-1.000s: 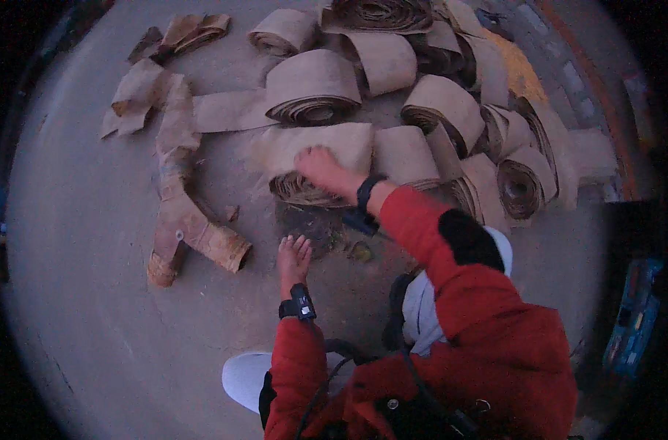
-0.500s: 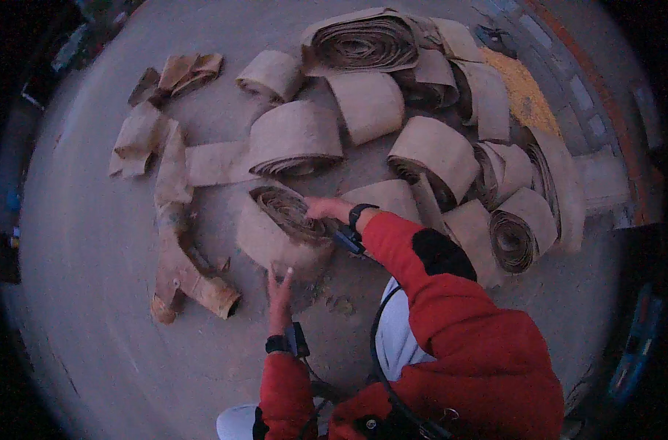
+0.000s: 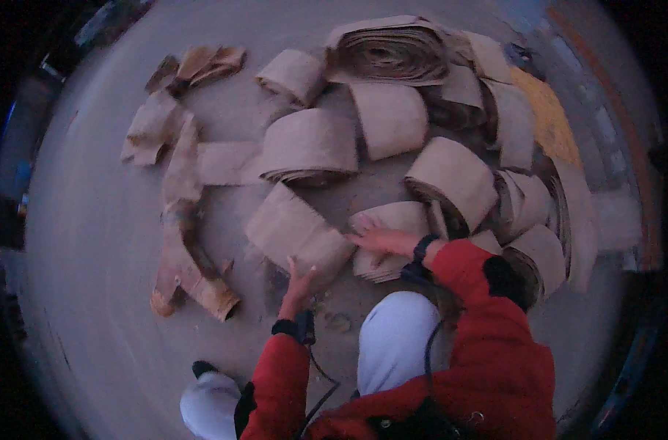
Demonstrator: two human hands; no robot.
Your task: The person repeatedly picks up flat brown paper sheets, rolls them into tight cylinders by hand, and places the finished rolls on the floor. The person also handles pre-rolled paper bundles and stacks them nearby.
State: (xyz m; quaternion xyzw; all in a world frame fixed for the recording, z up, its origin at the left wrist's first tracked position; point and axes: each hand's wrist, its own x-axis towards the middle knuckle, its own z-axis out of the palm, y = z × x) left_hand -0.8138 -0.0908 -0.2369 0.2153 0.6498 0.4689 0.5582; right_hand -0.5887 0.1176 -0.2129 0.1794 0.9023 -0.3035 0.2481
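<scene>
A tan roll of wide, flat cloth-like strip point(image 3: 297, 231) lies tilted on the ground in front of me, its outer face up. At its near edge is my left hand point(image 3: 297, 284), open, fingertips against the strip. My right hand point(image 3: 384, 239) is open too, fingers stretched out at the roll's right end and over a second tan roll point(image 3: 396, 218). Whether the fingers press on either roll is hard to tell. Just beyond stands a larger roll point(image 3: 309, 143), with a loose flat length point(image 3: 227, 163) running left from it.
Several more rolls crowd the far right, among them a big coil point(image 3: 389, 55) at the back. A crumpled length of strip point(image 3: 183, 220) winds along the left. Yellow grain-like material point(image 3: 546, 114) lies at the right, near a paved edge. My knee point(image 3: 398, 334) is close below.
The near roll has tipped, so its coiled end no longer shows. My right hand has moved right and nearer, off the coil; my left hand has shifted slightly right. The view has shifted.
</scene>
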